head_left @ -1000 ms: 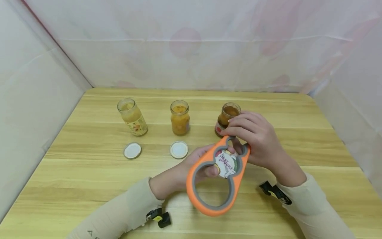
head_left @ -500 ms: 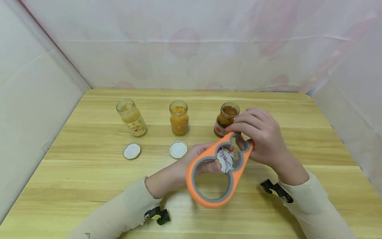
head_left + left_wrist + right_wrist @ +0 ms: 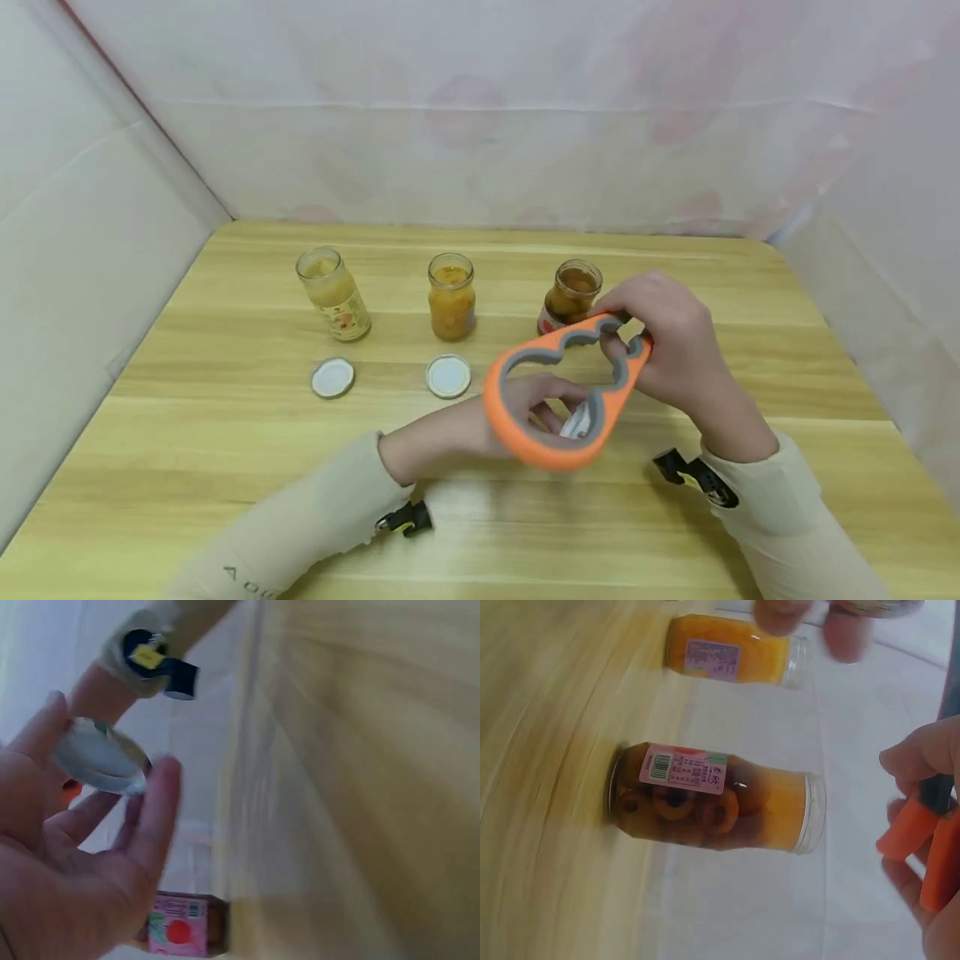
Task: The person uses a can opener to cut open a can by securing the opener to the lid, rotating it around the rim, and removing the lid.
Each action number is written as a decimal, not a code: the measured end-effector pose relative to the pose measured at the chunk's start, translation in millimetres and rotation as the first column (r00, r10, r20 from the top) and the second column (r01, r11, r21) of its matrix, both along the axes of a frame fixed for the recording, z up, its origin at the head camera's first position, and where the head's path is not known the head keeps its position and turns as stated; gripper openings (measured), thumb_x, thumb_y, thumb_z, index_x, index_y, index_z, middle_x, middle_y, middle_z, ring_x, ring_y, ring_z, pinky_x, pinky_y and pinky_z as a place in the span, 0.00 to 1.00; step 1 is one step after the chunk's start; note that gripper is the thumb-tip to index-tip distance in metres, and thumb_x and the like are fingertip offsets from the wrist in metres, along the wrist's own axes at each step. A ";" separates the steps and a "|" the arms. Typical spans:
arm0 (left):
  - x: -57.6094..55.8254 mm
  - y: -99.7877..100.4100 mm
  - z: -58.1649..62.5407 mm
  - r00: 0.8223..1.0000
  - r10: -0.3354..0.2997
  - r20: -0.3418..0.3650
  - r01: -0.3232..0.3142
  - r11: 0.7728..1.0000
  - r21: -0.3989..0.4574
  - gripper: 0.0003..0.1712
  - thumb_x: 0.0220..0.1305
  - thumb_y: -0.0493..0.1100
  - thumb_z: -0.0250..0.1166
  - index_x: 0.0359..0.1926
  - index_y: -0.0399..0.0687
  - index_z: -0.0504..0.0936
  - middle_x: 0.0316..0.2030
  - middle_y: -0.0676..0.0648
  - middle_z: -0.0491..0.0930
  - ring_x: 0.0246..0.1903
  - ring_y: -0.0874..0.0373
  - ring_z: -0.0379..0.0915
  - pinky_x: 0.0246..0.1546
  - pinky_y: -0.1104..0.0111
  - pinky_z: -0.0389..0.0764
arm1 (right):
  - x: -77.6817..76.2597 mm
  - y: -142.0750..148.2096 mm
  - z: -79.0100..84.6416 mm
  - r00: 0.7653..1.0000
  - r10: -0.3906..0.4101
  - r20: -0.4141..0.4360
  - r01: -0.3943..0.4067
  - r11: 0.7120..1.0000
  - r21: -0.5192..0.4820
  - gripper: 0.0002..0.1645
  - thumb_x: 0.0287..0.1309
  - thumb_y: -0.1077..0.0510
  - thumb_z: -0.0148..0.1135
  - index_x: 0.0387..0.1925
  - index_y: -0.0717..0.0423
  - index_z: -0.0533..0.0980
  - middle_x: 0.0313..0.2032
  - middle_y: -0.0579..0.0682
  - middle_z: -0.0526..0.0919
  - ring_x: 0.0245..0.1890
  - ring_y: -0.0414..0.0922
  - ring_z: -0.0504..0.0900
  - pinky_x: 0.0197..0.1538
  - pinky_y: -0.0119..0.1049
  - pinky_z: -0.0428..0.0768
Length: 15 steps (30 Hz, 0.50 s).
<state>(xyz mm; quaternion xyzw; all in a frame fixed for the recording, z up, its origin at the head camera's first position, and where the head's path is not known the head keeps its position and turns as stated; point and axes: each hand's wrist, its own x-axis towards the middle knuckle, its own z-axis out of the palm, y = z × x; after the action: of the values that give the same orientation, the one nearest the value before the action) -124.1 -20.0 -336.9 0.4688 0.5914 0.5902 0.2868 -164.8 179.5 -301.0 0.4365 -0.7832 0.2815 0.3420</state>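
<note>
My right hand (image 3: pixel 667 350) grips the narrow end of an orange jar opener (image 3: pixel 555 457) with grey scalloped inner edges. Below the opener's wide loop, my left hand (image 3: pixel 542 402) pinches a jar lid (image 3: pixel 577 422) between thumb and fingers. That lid (image 3: pixel 101 757) is tilted, with its pale face showing in the left wrist view. Behind my right hand, a lidless glass jar (image 3: pixel 576 283) of dark brown fruit stands upright. Ring-shaped pieces show inside this jar (image 3: pixel 705 802) in the right wrist view. The opener partly hides its lower front in the head view.
A lidless jar of orange fruit (image 3: pixel 452 307) stands mid-table, and a lidless jar of pale yellow fruit (image 3: pixel 337 302) stands left. One lid (image 3: pixel 448 376) lies before the middle jar, another lid (image 3: pixel 333 377) before the left one. A patterned curtain (image 3: pixel 465 158) hangs behind the table.
My right hand has lifted the opener up and rightward. The left hand has turned, so the lid, earlier showing its printed face, is now tilted and lies nearer the opener's wide loop in view.
</note>
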 end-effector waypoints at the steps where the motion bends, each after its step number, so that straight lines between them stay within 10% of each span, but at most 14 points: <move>1: -1.1 2.0 -1.2 0.993 0.022 -0.117 -0.031 0.997 -0.068 0.14 0.62 0.41 0.60 0.49 0.50 0.75 0.38 0.61 0.75 0.31 0.71 0.68 0.35 0.81 0.69 | 0.4 4.2 -0.7 0.999 -0.025 0.022 0.025 1.000 0.007 0.12 0.47 0.57 0.48 0.26 0.53 0.78 0.25 0.44 0.78 0.27 0.41 0.70 0.33 0.31 0.65; 2: -1.4 2.8 -2.9 0.969 0.050 -0.241 -0.088 0.985 -0.151 0.11 0.61 0.46 0.62 0.45 0.53 0.76 0.33 0.62 0.74 0.32 0.74 0.67 0.35 0.83 0.66 | 0.7 8.6 -1.2 0.998 -0.051 0.043 0.050 0.999 0.013 0.11 0.47 0.56 0.49 0.27 0.54 0.78 0.25 0.44 0.77 0.27 0.41 0.69 0.33 0.30 0.64; 4: -1.5 4.7 -6.2 0.838 0.169 -0.520 -0.306 0.933 -0.191 0.18 0.54 0.56 0.66 0.43 0.56 0.76 0.37 0.62 0.73 0.36 0.72 0.68 0.36 0.81 0.68 | 2.6 17.7 -1.5 0.987 -0.125 0.098 0.123 0.992 0.028 0.08 0.46 0.56 0.54 0.28 0.55 0.77 0.26 0.44 0.76 0.26 0.40 0.67 0.31 0.29 0.63; 6: -0.4 6.2 -8.1 0.756 0.153 -0.636 -0.402 0.876 -0.267 0.25 0.49 0.62 0.67 0.46 0.59 0.76 0.35 0.59 0.71 0.30 0.70 0.67 0.28 0.79 0.71 | 5.9 26.6 -1.8 0.960 -0.217 0.177 0.213 0.976 0.043 0.06 0.45 0.58 0.58 0.29 0.55 0.75 0.26 0.44 0.74 0.24 0.39 0.66 0.28 0.28 0.63; 9: 0.6 9.3 -8.5 0.624 0.052 -0.780 -0.520 0.772 -0.365 0.31 0.47 0.65 0.67 0.52 0.64 0.74 0.41 0.57 0.67 0.35 0.65 0.66 0.26 0.76 0.71 | 13.2 39.4 -2.0 0.849 -0.348 0.397 0.352 0.934 0.066 0.11 0.46 0.56 0.66 0.32 0.51 0.72 0.23 0.45 0.72 0.19 0.39 0.66 0.23 0.29 0.64; 13: -1.7 16.4 -8.3 0.592 -0.074 -0.802 -0.535 0.709 -0.460 0.30 0.48 0.59 0.70 0.54 0.66 0.74 0.46 0.53 0.64 0.38 0.60 0.64 0.26 0.70 0.73 | 17.7 53.0 -3.5 0.652 -0.334 0.681 0.426 0.904 0.036 0.15 0.54 0.49 0.64 0.31 0.51 0.67 0.17 0.49 0.65 0.13 0.45 0.62 0.19 0.37 0.63; 15: -3.5 18.9 -9.1 0.592 -0.105 -0.799 -0.535 0.690 -0.487 0.29 0.49 0.55 0.70 0.54 0.66 0.73 0.47 0.52 0.64 0.39 0.58 0.63 0.27 0.69 0.74 | 15.0 57.2 -5.3 0.594 -0.247 0.765 0.402 0.916 -0.016 0.17 0.57 0.49 0.61 0.30 0.54 0.63 0.16 0.50 0.61 0.13 0.47 0.59 0.19 0.40 0.61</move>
<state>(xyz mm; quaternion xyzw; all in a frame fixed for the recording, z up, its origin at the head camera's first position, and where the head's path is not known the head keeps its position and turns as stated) -127.6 -1.1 -346.1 0.4507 0.8846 0.0951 0.0728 -149.8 236.7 -306.3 0.0965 -0.8894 0.4407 0.0737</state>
